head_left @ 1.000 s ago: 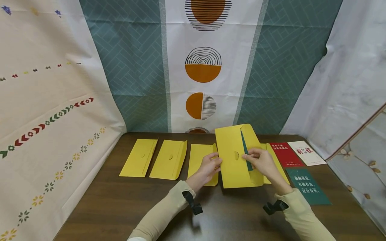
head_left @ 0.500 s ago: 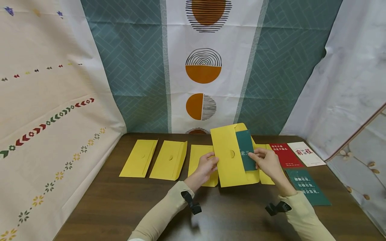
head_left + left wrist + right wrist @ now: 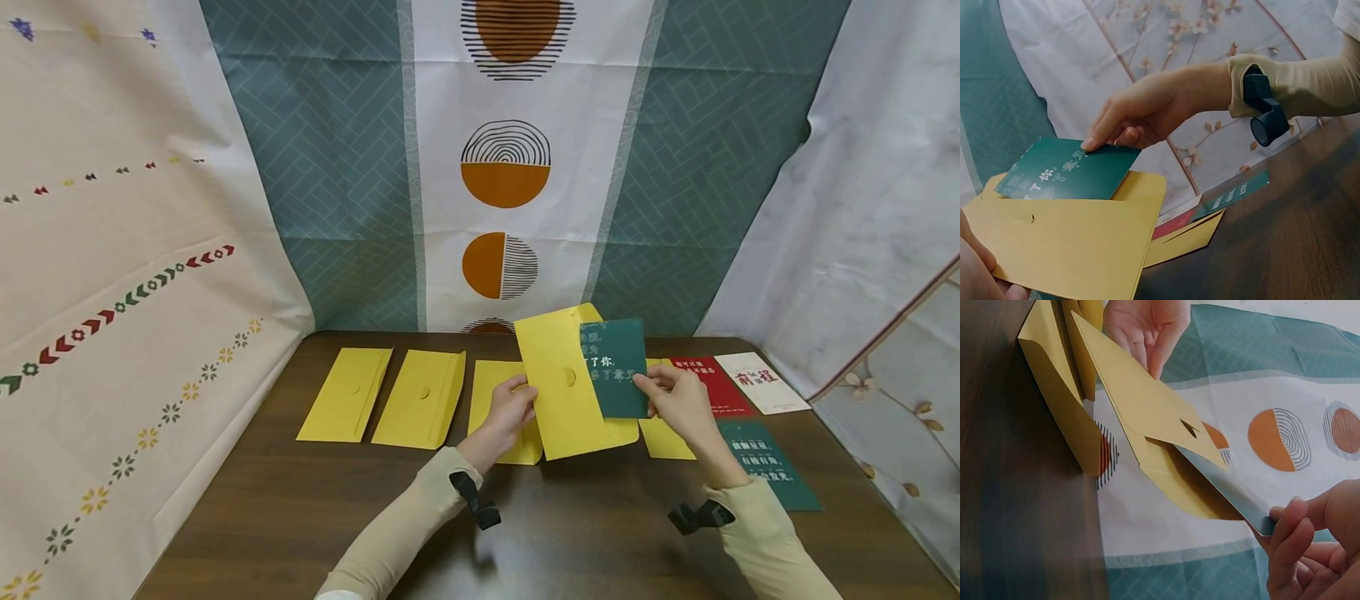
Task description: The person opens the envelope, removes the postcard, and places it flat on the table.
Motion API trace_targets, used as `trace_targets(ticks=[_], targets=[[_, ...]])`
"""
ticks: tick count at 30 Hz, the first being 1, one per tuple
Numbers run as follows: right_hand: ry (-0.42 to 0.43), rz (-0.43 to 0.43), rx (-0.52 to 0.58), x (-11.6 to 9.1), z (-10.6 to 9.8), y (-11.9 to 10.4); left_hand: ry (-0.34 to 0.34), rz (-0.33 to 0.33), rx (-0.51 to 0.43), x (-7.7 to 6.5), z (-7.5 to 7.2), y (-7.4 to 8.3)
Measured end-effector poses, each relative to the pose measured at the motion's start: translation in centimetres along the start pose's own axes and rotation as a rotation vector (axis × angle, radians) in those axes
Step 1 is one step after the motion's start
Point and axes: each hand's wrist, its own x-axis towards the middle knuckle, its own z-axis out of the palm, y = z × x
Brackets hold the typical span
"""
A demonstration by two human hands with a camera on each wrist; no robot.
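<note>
A yellow envelope (image 3: 555, 392) is held up above the table, its flap open toward the right. My left hand (image 3: 510, 417) pinches its left edge. From the opening a dark green card with white lettering (image 3: 617, 371) sticks out, its left part still inside. My right hand (image 3: 678, 408) pinches the card's right edge between thumb and fingers. In the left wrist view the card (image 3: 1072, 165) stands out of the envelope's mouth above the front panel (image 3: 1066, 244). The right wrist view shows the card (image 3: 1229, 487) edge-on, emerging between front panel and flap.
Two yellow envelopes (image 3: 345, 396) (image 3: 420, 400) lie at the table's left, another (image 3: 487, 392) behind my left hand, and one more (image 3: 667, 437) under my right. At the right lie a red card (image 3: 723, 392), a white card (image 3: 763, 382) and a second green card (image 3: 780, 471).
The green card has slid out of the envelope to the right, pulled by my right hand, from a thin strip to a wide part showing. The envelope has shifted slightly left.
</note>
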Motion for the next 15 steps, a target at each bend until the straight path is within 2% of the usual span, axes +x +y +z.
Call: trace_targets(ticks=[9, 15], targets=[[0.035, 0.021, 0.010, -0.1, -1.1, 0.2, -0.014, 0.015, -0.026, 0.3, 0.0, -0.1], [0.105, 0.016, -0.043, -0.2, -2.0, 0.1, -0.029, 0.011, -0.029, 0.3, 0.1, 0.0]])
